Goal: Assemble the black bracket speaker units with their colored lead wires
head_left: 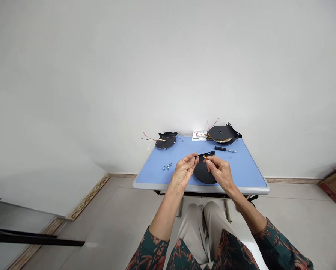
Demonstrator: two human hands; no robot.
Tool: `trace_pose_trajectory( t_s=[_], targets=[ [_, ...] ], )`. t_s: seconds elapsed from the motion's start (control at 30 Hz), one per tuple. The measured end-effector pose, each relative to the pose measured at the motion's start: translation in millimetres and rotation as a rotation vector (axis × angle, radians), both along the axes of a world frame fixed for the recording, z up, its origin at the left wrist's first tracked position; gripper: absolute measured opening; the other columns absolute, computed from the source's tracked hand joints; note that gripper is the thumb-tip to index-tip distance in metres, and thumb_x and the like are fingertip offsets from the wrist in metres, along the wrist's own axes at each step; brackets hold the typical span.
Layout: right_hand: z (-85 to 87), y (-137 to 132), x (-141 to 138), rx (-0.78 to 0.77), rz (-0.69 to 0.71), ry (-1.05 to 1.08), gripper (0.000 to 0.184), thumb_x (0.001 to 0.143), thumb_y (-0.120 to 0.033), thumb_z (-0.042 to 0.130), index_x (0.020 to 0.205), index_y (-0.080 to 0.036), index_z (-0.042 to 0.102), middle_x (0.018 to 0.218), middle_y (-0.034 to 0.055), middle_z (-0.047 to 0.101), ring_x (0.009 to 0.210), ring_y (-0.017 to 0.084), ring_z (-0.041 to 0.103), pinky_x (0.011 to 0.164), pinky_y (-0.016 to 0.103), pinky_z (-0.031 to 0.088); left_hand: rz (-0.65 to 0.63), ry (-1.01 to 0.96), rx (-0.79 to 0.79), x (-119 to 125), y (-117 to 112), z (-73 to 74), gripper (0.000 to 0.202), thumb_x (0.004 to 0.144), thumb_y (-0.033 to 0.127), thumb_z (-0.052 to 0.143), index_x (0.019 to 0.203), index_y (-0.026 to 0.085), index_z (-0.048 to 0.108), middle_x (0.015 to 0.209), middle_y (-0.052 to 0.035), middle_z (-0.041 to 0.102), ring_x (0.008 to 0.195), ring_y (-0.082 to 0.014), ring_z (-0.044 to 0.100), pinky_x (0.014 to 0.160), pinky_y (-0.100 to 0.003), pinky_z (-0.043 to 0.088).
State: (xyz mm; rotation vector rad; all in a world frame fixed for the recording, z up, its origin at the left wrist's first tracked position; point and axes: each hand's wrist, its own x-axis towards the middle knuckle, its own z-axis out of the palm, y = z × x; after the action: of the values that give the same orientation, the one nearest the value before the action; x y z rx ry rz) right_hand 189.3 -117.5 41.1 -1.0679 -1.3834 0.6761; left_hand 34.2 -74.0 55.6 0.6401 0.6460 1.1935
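Over the near middle of the table, both hands are raised above a round black disc (204, 173) with a slotted bracket (209, 153) at its back. My left hand (184, 169) pinches a small black piece (196, 157) between thumb and fingertips; its exact kind is too small to tell. Between the thumb and forefinger of my right hand (220, 170) are thin yellow and red wires (205, 158). A gap separates the two hands. Part of the disc is hidden behind my fingers. To the left of my left hand lie several small silver screws (167, 166).
On the blue table (153, 168), another black disc (166, 142) with loose wires sits back left. A stacked disc assembly (221, 133) stands back right beside a printed card (198, 135). A black-handled screwdriver (225, 149) lies in front of it. A cardboard box (335, 183) is on the floor.
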Motion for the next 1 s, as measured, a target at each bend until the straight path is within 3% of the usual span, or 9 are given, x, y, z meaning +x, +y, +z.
trace_pose_trajectory(
  t_s=[0.17,0.43,0.6,1.0],
  targets=[
    [0.9,-3,-1,-0.012,0.018,0.008,0.032,0.093,-0.047,0.057,0.085,-0.019,0.07,0.058,-0.0037,0.052,0.052,0.012,0.04,0.053,0.026,0.033,-0.005,0.009,-0.021,1,-1,-4.0,0.007,0.08,0.009,0.079,0.082,0.01,0.072,0.074,-0.0026,0.071,0.065,-0.0075,0.07,0.068,-0.013,0.059],
    [-1.5,-3,-5,-0.037,0.024,0.037,0.03,0.09,-0.046,0.059,0.081,-0.019,0.068,0.057,-0.0037,0.052,0.052,0.012,0.04,0.053,0.027,0.033,0.039,0.055,-0.122,4,-4,-8.2,0.011,0.086,0.018,0.076,0.087,0.013,0.066,0.081,-0.0066,0.076,0.069,-0.0118,0.075,0.057,-0.012,0.057],
    [-2.3,-4,-6,-0.058,0.021,0.058,0.03,0.09,-0.046,0.059,0.079,-0.02,0.067,0.057,-0.0039,0.05,0.051,0.011,0.039,0.051,0.027,0.032,0.109,0.018,-0.221,9,-9,-6.7,0.012,0.09,0.014,0.07,0.083,0.013,0.06,0.085,-0.0108,0.077,0.072,-0.0141,0.076,0.061,-0.016,0.058],
    [-5.0,-5,-11,-0.074,0.035,0.01,0.027,0.088,-0.041,0.058,0.076,-0.019,0.068,0.054,-0.0038,0.051,0.049,0.011,0.041,0.052,0.026,0.033,0.125,0.004,-0.212,16,-19,-7.4,0.017,0.088,0.017,0.073,0.082,0.017,0.057,0.095,-0.0094,0.078,0.08,-0.0133,0.075,0.065,-0.018,0.056]
  ],
)
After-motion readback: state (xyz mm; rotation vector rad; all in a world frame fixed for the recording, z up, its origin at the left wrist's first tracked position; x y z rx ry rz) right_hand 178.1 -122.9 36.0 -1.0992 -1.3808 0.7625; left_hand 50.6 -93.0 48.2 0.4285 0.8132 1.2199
